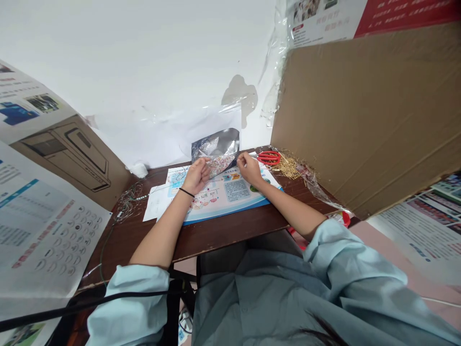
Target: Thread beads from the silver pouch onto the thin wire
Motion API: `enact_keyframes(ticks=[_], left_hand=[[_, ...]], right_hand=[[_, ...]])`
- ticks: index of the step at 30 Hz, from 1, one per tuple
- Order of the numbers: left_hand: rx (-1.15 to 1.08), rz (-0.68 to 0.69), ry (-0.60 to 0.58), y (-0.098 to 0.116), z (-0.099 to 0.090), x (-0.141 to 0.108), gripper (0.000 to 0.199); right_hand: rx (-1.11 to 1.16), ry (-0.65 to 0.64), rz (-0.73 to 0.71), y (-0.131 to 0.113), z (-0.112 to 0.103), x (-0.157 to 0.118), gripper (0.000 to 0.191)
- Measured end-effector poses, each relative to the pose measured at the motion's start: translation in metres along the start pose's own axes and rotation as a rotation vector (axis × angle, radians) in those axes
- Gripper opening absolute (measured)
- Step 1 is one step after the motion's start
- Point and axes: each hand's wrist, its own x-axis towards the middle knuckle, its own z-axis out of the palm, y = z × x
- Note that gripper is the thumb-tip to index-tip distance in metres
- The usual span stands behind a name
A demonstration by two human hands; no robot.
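Observation:
My left hand [196,175] rests at the mouth of a silver foil bag [216,146], its fingers closed on the bag's lower edge. Small pale beads [219,164] show in the bag's opening. My right hand [249,169] sits just to the right of the bag with its fingertips pinched together, and I see nothing clearly between them. Both forearms lie on a printed blue-and-white mat [230,194]. A thin wire strung with white beads [142,197] runs from a wire tangle [126,202] towards my left hand.
Red-handled scissors [269,157] and a heap of gold pins [284,166] lie beyond my right hand on the brown wooden table [230,230]. A cardboard panel [363,115] stands at the right, with a clear plastic bag [311,185] at its foot. Printed posters [43,230] hang at the left.

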Motion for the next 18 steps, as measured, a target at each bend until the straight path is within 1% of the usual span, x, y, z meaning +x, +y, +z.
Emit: enact_keyframes(ticks=[3,7,11,14,15,16,17,18], left_hand=[[-0.067,0.125,0.212,0.001,-0.005,0.007,0.025],[-0.080,0.259,0.403,0.003,-0.012,0.013,0.032],[-0.002,0.311,0.581,0.004,-0.022,0.017,0.042],[0.076,0.321,0.702,0.008,-0.032,0.020,0.044],[0.100,0.318,0.716,0.010,-0.035,0.021,0.042],[0.121,0.305,0.696,0.011,-0.039,0.022,0.040],[0.138,0.283,0.645,0.013,-0.042,0.023,0.038],[0.152,0.250,0.570,0.014,-0.045,0.024,0.036]], right_hand=[[0.014,0.006,0.004,0.002,0.000,0.001,0.008],[0.004,0.018,0.031,0.002,-0.003,0.004,0.007],[0.014,0.013,0.076,0.001,-0.008,0.007,0.007],[0.045,0.019,0.108,0.001,-0.010,0.009,0.008],[0.059,0.023,0.117,0.001,-0.011,0.010,0.008],[0.075,0.025,0.123,0.001,-0.011,0.010,0.008],[0.094,0.023,0.125,0.001,-0.011,0.010,0.008],[0.116,0.017,0.124,0.001,-0.010,0.010,0.008]])
